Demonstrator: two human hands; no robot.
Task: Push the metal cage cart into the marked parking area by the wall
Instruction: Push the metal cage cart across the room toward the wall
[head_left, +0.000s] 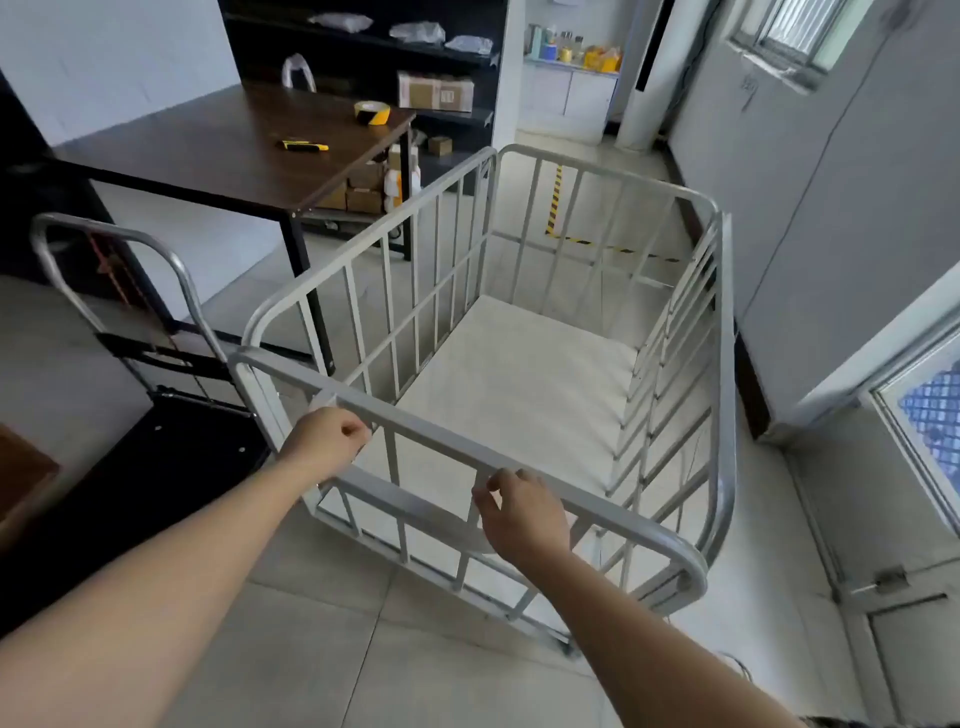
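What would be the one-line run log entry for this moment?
left hand: grips top rail | right hand: on top rail | cage cart: empty, short of striped floor marking

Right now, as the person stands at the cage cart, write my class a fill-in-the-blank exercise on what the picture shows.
1. Both the left hand and the right hand rest on the top ____ of the metal cage cart.
2. Inside, the cage cart is ____.
3. The marked parking area is outlined on the floor with yellow-and-____ striped tape.
4. A roll of striped tape lies on the wooden ____.

Missing words: rail; empty; black; table
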